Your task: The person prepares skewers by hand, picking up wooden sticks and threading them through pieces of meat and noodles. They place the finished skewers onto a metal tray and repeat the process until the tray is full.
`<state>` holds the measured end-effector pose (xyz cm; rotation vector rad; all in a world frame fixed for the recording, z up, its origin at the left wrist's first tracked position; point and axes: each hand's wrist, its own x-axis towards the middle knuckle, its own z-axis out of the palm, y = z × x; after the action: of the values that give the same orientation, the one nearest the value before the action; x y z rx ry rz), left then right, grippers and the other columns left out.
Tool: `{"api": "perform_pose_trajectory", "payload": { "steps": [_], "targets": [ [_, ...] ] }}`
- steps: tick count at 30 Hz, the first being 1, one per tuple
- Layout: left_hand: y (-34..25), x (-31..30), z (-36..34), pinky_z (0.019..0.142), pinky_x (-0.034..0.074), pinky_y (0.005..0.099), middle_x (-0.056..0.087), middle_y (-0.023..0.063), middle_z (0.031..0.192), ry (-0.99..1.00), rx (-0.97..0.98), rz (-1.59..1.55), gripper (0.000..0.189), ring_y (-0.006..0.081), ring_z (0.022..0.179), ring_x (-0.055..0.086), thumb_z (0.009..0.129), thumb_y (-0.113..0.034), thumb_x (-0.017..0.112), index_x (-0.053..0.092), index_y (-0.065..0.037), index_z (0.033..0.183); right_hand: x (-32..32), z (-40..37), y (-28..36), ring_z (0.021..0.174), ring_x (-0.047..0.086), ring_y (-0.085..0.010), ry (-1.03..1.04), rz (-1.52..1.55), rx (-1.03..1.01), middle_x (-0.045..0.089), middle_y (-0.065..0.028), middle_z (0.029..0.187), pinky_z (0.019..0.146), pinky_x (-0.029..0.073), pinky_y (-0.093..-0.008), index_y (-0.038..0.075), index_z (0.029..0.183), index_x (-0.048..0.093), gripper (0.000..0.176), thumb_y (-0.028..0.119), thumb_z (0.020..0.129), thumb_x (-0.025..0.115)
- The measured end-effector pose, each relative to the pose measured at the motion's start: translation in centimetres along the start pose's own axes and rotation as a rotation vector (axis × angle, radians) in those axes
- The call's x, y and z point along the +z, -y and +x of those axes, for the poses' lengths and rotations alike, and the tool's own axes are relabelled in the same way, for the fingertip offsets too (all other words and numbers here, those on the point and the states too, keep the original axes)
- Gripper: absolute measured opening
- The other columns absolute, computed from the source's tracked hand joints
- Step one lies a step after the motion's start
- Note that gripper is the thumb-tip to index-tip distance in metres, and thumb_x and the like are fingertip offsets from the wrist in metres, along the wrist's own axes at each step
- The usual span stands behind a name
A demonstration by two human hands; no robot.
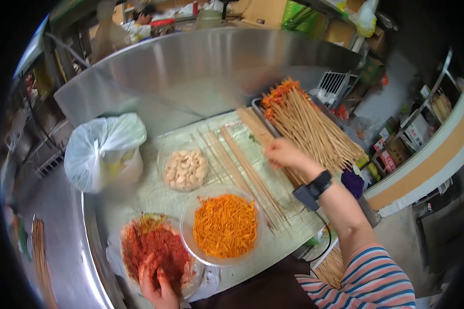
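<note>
My left hand [157, 283] is at the lower left, its fingers apart and touching the red minced mixture [165, 250]. At the right, the fingers of my right hand [283, 153] are curled in beside a bundle of wooden skewers [255, 126]; what they hold, if anything, is hidden. Orange shreds fill a clear round bowl [186, 234] in the middle. Behind that bowl stands a clear container of pale, curved pieces [185, 169]. Loose skewers [234, 167] lie in rows on the greenish work surface [165, 203].
Many skewers with orange-red food at their ends [312, 123] fill a tray at the back right. A tied plastic bag [105, 149] sits at the left. A metal panel [191, 67] borders the back. Another person [140, 24] is in the background beyond it.
</note>
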<state>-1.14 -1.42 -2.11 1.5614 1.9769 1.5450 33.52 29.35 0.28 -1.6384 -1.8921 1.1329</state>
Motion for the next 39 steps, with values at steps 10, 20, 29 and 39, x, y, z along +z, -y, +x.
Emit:
{"api": "perform_pose_trajectory", "payload": {
  "steps": [10,20,29,39],
  "targets": [
    [0.3,0.3,-0.6,0.09,0.041,0.0301,0.062,0.0116,0.107,-0.049,-0.057,-0.012,0.024,0.0195,0.1,0.056,0.085,0.005,0.049,0.059,0.006,0.107,-0.6,-11.3,11.0,0.059,0.059,-0.0066,-0.283,0.872,-0.522,0.061,-0.0036,0.076,0.056,0.05,-0.0186,0.005,0.087,0.054,0.012,0.017,0.09,0.056],
    [0.2,0.7,-0.7,0.087,0.043,0.0281,0.062,0.0106,0.106,-0.065,-0.085,-0.047,0.024,0.0179,0.099,0.056,0.084,0.005,0.049,0.06,0.006,0.105,9.1,-14.4,9.7,0.068,0.062,-0.011,0.181,0.519,-0.529,0.057,-0.0053,0.086,0.061,0.049,-0.0196,-0.002,0.089,0.055,0.004,0.001,0.086,0.056],
    [-1.8,-4.4,1.8,0.085,0.046,0.0261,0.06,0.01,0.111,-0.209,-0.268,-0.455,0.023,0.017,0.096,0.06,0.088,0.004,0.051,0.058,0.006,0.109,7.1,-16.4,11.2,0.055,0.055,-0.0106,0.279,0.401,-0.462,0.056,-0.005,0.075,0.053,0.043,-0.021,-0.002,0.084,0.058,0.012,0.005,0.089,0.05],
    [0.3,-6.6,2.7,0.075,0.048,0.0258,0.064,0.0097,0.089,0.032,-0.202,0.199,0.012,0.0158,0.082,0.06,0.079,0.005,0.061,0.064,0.004,0.09,5.9,-17.9,10.9,0.054,0.056,-0.0132,-0.116,0.519,-0.499,0.053,-0.0094,0.071,0.053,0.044,-0.0227,-0.002,0.079,0.056,0.033,0.024,0.095,0.044]
  ]
}}
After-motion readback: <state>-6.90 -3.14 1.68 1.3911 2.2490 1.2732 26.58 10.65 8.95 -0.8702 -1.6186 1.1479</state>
